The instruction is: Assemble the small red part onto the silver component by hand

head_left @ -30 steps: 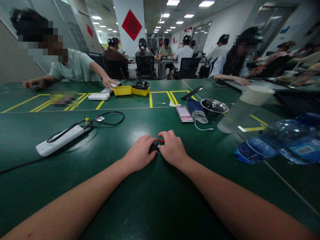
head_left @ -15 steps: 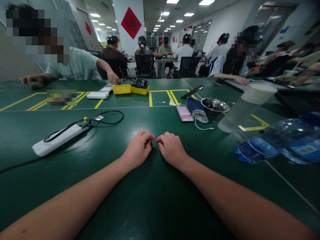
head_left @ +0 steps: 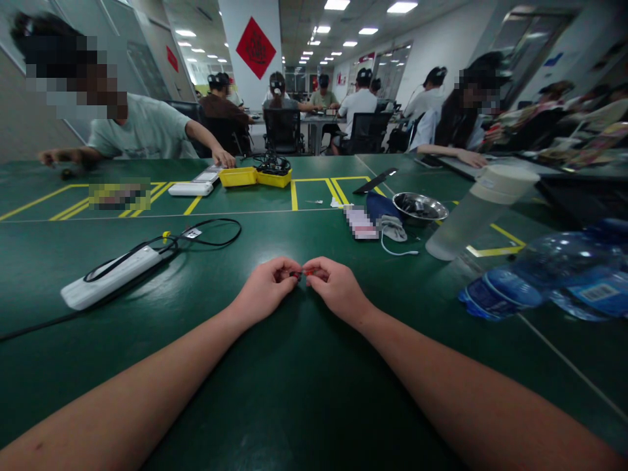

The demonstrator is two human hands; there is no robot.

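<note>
My left hand (head_left: 267, 284) is closed in a pinch on a small dark-and-red piece (head_left: 296, 275), mostly covered by the fingers. Facing it, my right hand (head_left: 338, 288) pinches a small red piece (head_left: 309, 272) between thumb and fingertips. The fingertips of both hands nearly meet just above the green table (head_left: 304, 392). Whether the two pieces are joined I cannot tell; they are too small and too hidden to name.
To the left lies a white power strip (head_left: 110, 278) with a black cable. Ahead are yellow trays (head_left: 238, 176), a phone (head_left: 360, 222), a blue pouch (head_left: 381, 206) and a metal bowl (head_left: 419, 208). A frosted bottle (head_left: 458, 216) and a blue-tinted water bottle (head_left: 505, 288) are at right. Co-workers sit across.
My hands have turned so that the thumbs and fingertips show more. The red piece in the right hand now shows, and the fingertips have come closer together.
</note>
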